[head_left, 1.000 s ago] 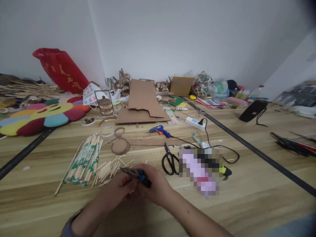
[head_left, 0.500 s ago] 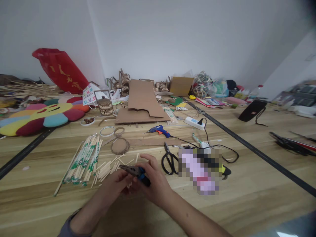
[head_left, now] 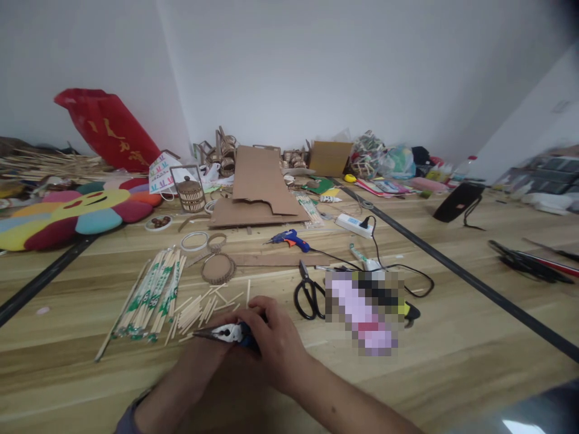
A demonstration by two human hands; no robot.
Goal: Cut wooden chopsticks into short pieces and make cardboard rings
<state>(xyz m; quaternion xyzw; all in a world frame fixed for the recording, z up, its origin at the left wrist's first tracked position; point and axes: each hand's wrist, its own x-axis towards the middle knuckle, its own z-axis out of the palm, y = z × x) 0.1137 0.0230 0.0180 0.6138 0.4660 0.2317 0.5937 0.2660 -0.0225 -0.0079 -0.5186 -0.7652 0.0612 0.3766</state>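
My right hand (head_left: 278, 340) is wrapped round the blue handles of long-nose pliers (head_left: 228, 333), whose metal jaws point left. Below and behind the pliers is my left hand (head_left: 212, 357), its fingers hidden by the tool and my right hand. Whether it holds anything does not show. Cut pieces of thin wooden stick (head_left: 192, 313) lie scattered just beyond the pliers. Further left are wrapped disposable chopsticks (head_left: 151, 295). A round cardboard disc with a ribbed rim (head_left: 218, 269) rests behind the cut pieces. Black-handled scissors (head_left: 309, 295) lie to the right of my hands.
A blue hot glue gun (head_left: 289, 239) lies ahead, its cord running right near a white power strip (head_left: 354, 225). Cardboard sheets (head_left: 257, 181) and a small wooden bucket model (head_left: 190, 194) stand further back. A flower cushion (head_left: 94, 208) is at left, a black speaker (head_left: 458, 202) at right.
The pliers have turned and come lower, their jaws now pointing more level to the left. My right hand has rolled over them, and my left hand's fingers have gone out of sight.
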